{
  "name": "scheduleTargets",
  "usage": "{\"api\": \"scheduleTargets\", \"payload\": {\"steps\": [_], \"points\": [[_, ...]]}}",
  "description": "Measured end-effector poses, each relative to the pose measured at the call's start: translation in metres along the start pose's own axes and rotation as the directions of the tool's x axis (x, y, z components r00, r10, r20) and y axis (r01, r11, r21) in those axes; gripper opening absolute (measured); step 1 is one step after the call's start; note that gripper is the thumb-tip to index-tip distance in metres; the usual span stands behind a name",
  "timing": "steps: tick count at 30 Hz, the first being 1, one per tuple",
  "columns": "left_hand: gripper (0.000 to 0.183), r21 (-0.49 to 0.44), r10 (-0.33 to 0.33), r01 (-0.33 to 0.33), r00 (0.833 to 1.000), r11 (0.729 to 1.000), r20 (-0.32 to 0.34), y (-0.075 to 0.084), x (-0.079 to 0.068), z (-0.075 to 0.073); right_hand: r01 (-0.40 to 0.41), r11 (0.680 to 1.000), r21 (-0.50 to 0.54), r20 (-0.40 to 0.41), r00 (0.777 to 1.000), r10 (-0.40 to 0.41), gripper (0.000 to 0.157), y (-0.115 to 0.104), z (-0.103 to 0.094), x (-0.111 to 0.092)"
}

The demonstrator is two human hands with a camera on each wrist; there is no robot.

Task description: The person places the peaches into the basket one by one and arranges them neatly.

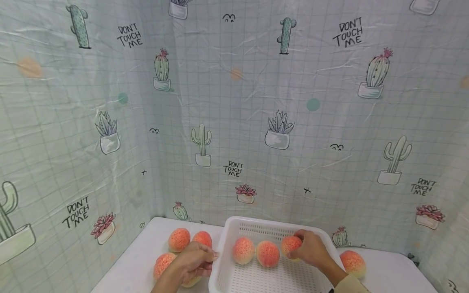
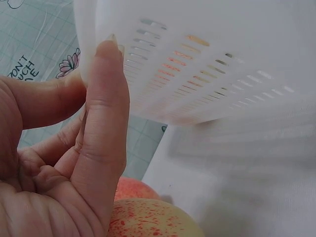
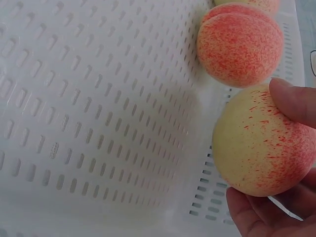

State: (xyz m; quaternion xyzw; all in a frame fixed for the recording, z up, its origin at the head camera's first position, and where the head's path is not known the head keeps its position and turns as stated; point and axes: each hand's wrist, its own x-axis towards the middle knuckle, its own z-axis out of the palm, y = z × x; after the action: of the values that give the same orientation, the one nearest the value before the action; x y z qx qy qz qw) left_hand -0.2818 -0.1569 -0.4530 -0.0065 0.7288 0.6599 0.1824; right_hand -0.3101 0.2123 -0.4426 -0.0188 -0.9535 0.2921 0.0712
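A white plastic basket (image 1: 289,280) with slotted walls and floor stands on the table. My left hand (image 1: 192,260) pinches its left rim between thumb and fingers; the left wrist view shows the index finger (image 2: 103,118) along the basket's outer wall. Inside the basket, my right hand (image 1: 311,250) grips a red-and-yellow peach (image 1: 290,246) near the far right corner. The right wrist view shows thumb and fingers around that peach (image 3: 261,143). Two more peaches lie left of it along the far side, a middle one (image 1: 268,254) and a left one (image 1: 243,250).
Several peaches lie on the white table (image 1: 128,268) left of the basket, among them one at the back (image 1: 179,239) and one (image 1: 163,264) beside my left hand. Another peach (image 1: 353,263) sits right of the basket. Cactus-print sheeting (image 1: 234,122) hangs behind and at both sides.
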Motion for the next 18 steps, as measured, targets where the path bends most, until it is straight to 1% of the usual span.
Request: {"api": "scheduleTargets", "payload": {"steps": [5, 8, 15, 18], "points": [[0.015, 0.005, -0.007, 0.007, 1.000, 1.000, -0.003, 0.0016, -0.0006, 0.0004, 0.019, 1.000, -0.019, -0.008, 1.000, -0.020, 0.057, -0.0003, 0.0001, -0.0003], [0.015, 0.009, -0.009, 0.009, 1.000, 1.000, -0.007, 0.0018, -0.0007, 0.0009, 0.018, 1.000, -0.025, -0.005, 1.000, -0.018, 0.057, -0.0015, 0.0001, -0.0005], [0.014, 0.008, 0.006, -0.006, 1.000, 1.000, -0.005, 0.0012, -0.0006, 0.0012, 0.001, 0.999, -0.038, 0.005, 1.000, 0.000, 0.057, -0.0014, 0.0018, 0.0007], [0.014, 0.002, 0.022, -0.022, 1.000, 1.000, 0.008, 0.0011, -0.0016, 0.0015, 0.004, 0.999, -0.033, 0.008, 1.000, -0.004, 0.057, -0.0008, 0.0020, 0.0005]]}}
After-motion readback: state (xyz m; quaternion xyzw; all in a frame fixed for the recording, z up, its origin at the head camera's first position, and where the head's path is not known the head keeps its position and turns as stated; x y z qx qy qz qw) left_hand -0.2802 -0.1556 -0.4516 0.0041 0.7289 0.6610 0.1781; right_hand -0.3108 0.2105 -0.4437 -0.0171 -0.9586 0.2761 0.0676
